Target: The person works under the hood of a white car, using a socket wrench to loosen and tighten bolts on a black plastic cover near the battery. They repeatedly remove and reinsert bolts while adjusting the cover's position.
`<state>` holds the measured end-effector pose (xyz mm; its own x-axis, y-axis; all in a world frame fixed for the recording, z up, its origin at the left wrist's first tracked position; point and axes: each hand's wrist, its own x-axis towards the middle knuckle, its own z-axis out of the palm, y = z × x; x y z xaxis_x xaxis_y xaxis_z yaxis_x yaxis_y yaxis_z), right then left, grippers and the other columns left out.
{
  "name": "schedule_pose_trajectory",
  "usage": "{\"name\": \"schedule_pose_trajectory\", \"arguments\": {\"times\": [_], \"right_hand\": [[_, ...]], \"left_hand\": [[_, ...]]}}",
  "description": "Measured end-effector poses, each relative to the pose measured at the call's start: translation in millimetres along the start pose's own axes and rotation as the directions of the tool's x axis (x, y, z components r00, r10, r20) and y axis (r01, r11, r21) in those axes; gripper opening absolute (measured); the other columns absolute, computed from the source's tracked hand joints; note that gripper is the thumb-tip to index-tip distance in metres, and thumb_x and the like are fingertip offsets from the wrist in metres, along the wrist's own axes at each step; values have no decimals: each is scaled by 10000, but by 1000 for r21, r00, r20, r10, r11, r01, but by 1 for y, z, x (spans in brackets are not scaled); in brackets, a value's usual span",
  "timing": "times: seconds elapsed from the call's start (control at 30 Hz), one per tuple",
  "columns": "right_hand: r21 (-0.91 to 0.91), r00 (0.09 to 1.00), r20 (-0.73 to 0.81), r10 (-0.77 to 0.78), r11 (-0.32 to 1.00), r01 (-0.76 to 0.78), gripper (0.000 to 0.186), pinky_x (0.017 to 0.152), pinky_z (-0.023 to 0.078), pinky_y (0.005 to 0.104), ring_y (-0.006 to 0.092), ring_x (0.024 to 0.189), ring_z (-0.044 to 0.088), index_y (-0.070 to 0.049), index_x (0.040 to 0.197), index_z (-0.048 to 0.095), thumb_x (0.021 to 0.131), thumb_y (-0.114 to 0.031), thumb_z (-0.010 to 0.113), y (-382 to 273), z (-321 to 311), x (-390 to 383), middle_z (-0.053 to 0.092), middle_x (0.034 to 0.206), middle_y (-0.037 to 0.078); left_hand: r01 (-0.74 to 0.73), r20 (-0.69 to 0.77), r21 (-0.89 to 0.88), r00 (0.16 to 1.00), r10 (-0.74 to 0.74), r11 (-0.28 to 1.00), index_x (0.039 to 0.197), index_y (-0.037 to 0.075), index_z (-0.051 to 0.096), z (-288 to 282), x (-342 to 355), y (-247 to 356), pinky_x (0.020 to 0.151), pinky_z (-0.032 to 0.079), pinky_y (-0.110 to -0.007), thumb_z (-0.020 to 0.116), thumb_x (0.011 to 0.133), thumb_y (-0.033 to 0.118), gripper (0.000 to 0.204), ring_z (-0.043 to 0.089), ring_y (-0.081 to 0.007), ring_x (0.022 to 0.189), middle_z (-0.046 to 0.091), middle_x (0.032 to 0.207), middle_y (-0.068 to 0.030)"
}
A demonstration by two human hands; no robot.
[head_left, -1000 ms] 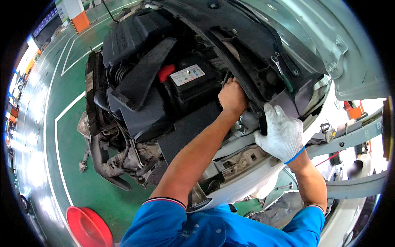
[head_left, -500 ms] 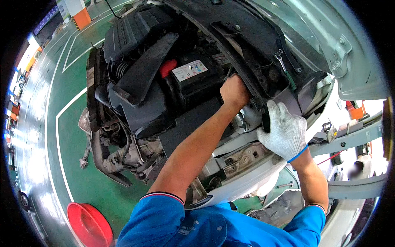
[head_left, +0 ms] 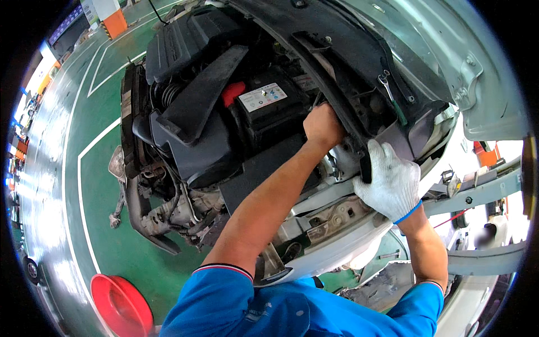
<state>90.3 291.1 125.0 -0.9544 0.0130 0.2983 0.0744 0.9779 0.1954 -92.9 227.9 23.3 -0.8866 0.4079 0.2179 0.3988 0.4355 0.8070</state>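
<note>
My bare left hand [head_left: 323, 124] is curled at a thin dark part beside the black cowl trim [head_left: 331, 90], just right of the battery [head_left: 272, 118]; what its fingers hold is partly hidden. My right hand [head_left: 387, 180], in a white knit glove with a blue cuff, grips the lower end of that trim, its thumb pressed along the side. A wrench with a green handle [head_left: 393, 98] lies on the cowl above my right hand. A red terminal cover [head_left: 230, 92] sits beside the battery. A black engine cover [head_left: 179, 42] is at the upper left.
A red plastic basin [head_left: 118, 303] sits on the green floor at lower left. The car's front is stripped, exposing metal parts [head_left: 179, 219]. The pale raised hood [head_left: 483, 56] spans the upper right, with grey metal beams [head_left: 471, 199] below it. An orange-based pillar [head_left: 112, 22] stands behind.
The view has shifted slightly, so the engine bay appears a little to the right. Both my hands keep nearly the same hold and position against the trim.
</note>
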Motion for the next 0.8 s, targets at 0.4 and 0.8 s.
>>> {"name": "schedule_pose_trajectory", "arguments": {"times": [0.4, 0.8], "right_hand": [[-16, 999, 35, 8, 1000, -8, 653, 598, 560, 475, 342, 703, 720, -15, 1261, 594, 722, -337, 773, -1, -2, 0, 669, 968, 151], [-2, 1000, 24, 10, 1000, -10, 559, 597, 566, 465, 338, 684, 718, -26, 1164, 596, 727, -318, 784, -2, -5, 2, 672, 958, 147]], "left_hand": [[-64, -36, 28, 997, 65, 998, 1020, 59, 753, 10, 4, -12, 805, 603, -492, 776, 812, 175, 240, 738, -422, 948, 756, 1039, -200], [-63, -102, 53, 992, 68, 997, 992, 54, 748, 11, 3, -8, 800, 604, -476, 773, 813, 190, 226, 742, -396, 967, 762, 1043, -191]]}}
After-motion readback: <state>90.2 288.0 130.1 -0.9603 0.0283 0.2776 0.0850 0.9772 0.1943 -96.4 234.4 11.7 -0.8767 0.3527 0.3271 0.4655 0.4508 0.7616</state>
